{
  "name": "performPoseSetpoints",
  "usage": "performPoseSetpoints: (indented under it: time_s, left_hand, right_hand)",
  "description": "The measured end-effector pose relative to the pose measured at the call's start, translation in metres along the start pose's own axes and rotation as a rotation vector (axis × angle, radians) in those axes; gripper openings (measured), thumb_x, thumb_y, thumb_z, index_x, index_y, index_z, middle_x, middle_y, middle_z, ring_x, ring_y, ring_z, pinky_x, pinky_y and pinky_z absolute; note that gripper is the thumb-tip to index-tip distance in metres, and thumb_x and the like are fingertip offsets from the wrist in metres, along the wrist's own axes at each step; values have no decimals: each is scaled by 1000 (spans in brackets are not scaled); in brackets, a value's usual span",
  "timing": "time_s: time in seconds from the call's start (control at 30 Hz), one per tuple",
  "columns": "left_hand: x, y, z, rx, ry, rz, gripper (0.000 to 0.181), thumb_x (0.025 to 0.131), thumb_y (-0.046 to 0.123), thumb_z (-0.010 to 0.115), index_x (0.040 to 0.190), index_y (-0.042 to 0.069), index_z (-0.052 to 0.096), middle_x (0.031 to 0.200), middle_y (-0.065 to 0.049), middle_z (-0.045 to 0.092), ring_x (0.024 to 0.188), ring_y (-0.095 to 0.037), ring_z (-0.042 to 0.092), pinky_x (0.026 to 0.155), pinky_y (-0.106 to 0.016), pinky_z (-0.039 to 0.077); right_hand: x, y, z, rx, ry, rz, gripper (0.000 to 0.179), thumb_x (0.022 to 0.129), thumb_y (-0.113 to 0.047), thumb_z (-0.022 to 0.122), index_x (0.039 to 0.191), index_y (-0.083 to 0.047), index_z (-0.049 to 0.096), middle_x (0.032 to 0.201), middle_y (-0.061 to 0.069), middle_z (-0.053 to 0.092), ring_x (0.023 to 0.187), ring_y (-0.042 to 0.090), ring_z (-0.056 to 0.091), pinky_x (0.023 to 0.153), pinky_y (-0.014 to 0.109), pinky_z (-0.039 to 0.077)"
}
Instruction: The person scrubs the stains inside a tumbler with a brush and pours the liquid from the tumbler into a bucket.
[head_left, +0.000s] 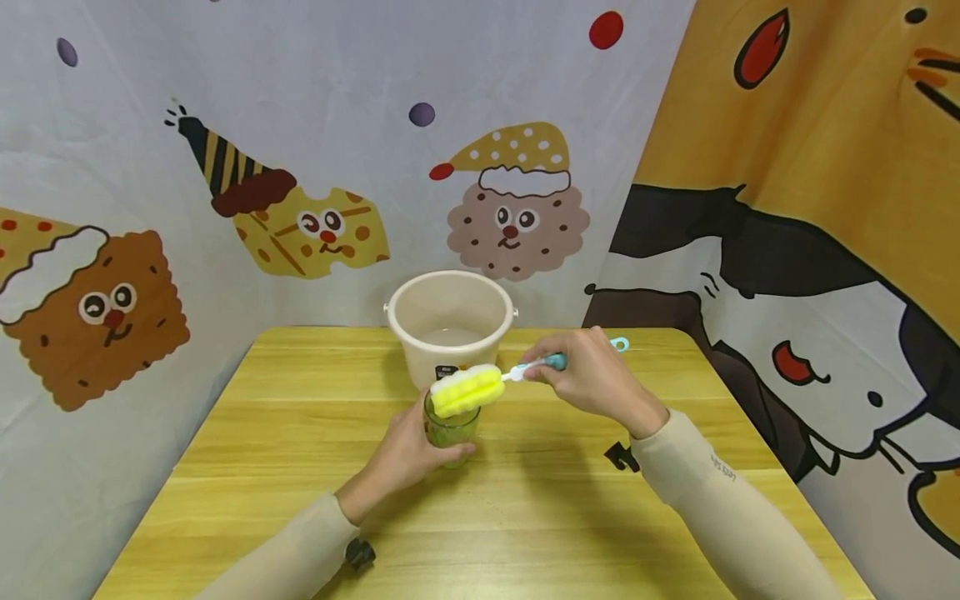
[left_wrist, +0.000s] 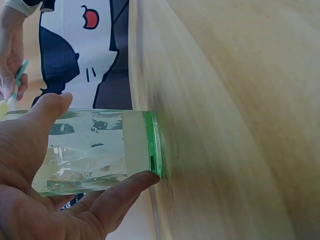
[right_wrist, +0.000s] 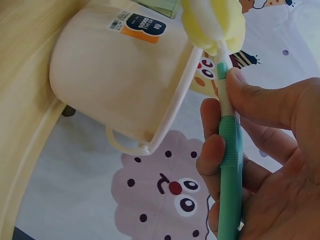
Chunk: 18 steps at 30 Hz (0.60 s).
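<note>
My left hand (head_left: 408, 446) grips a green-tinted clear glass (head_left: 452, 432) from the side, thumb and fingers around it. In the left wrist view the glass (left_wrist: 95, 150) stands with its thick base at the tabletop. With my right hand (head_left: 592, 375) I hold a sponge bottle brush by its teal and white handle (right_wrist: 230, 155), thumb along the shaft. The brush's yellow and white sponge head (head_left: 468, 390) sits tilted over the mouth of the glass. Whether sponge and rim touch, I cannot tell.
A cream bucket (head_left: 420, 354) with a label stands behind the glass, near the table's back edge. The wooden table (head_left: 300, 400) meets a cartoon-printed cloth (head_left: 330, 100) at the back and on the sides. Small black pieces (head_left: 621, 456) show by both wrists.
</note>
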<state>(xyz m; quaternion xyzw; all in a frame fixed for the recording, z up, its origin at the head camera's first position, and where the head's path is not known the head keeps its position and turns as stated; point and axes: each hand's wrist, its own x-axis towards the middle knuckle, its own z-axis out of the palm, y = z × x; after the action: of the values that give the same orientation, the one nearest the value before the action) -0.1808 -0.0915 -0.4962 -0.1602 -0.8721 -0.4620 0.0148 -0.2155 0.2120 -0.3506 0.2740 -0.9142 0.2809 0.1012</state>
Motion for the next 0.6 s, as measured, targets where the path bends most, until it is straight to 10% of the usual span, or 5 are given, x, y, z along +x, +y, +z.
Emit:
performPoseSetpoints:
  time_s: [0.6]
  left_hand:
    - [0, -1, 1, -13, 2, 1, 106, 86, 30, 108, 173, 24, 48, 156, -8, 76, 142, -34, 75, 122, -61, 62]
  right_hand:
    - [-11, 13, 8, 167, -41, 171, 13, 103, -21, 92, 115, -15, 93, 106, 3, 90, 63, 10, 50, 55, 22, 40]
